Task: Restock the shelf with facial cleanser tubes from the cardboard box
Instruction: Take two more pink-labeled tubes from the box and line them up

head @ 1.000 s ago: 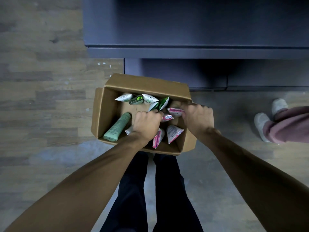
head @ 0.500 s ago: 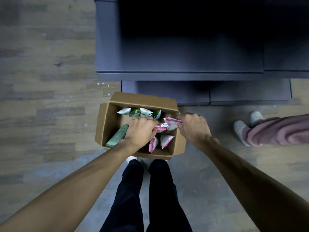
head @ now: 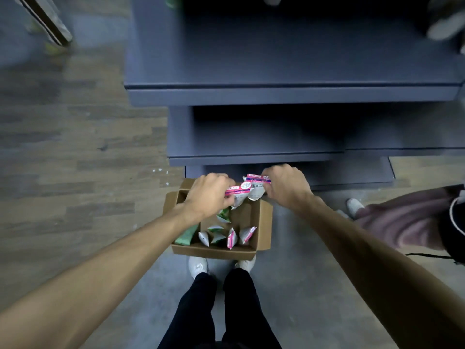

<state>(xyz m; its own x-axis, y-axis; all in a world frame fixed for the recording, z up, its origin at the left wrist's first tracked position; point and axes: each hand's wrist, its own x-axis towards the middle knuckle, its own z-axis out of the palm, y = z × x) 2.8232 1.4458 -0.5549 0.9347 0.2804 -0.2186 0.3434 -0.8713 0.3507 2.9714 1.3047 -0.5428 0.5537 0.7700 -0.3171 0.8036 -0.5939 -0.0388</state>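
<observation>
The person stands over the cardboard box point(head: 263, 222), which sits on the floor point(head: 75, 172) against the foot of the dark shelf unit point(head: 251, 137). Each hand has a pink-and-white facial cleanser tube raised above the box's far edge. The left hand point(head: 205, 197) has its grip closed around one tube point(head: 236, 193), and the right hand point(head: 284, 186) has its grip closed around another point(head: 256, 186); the two tubes nearly touch between the hands. More tubes remain in the box: pink ones point(head: 231, 238) toward its near right corner, green and white ones point(head: 216, 233) in the middle, and a long green tube point(head: 186, 235) along the left wall.

The step in hand appears to be carrying this pair from the box up to a shelf. To do it well, the hands should part first so the tubes do not knock together, and each should hold the tube by its body rather than the crimped end, which would let it swing. The lower shelf edge point(head: 251, 159) hangs just above the hands, so the lift should come toward the person before it goes up and in. Each tube is best set down firmly before the fingers let go, as a narrow tube is likely to tip.

Another person's legs and shoes point(head: 377, 215) are on the floor to the right, well apart from the box.
</observation>
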